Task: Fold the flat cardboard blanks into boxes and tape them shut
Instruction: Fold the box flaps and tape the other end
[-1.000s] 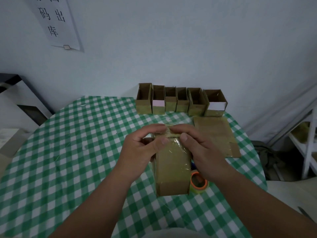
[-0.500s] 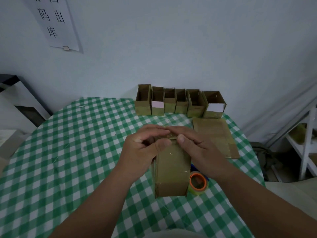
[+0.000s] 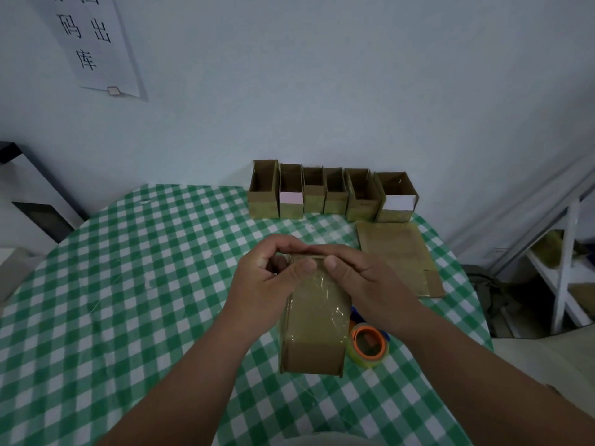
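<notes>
The left hand [image 3: 264, 284] and right hand [image 3: 360, 278] both grip the far end of the taped cardboard box [image 3: 315, 329], thumbs pressing its top. Its long axis runs from the table's [image 3: 128, 284] near edge toward the far edge, beside the tape roll [image 3: 368, 345].

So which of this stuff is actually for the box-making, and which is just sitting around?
For the job:
held box, gripped by left hand and right hand
tape roll
flat blank
row of six folded boxes

Just lying about:
wall notice
white shelf
</notes>
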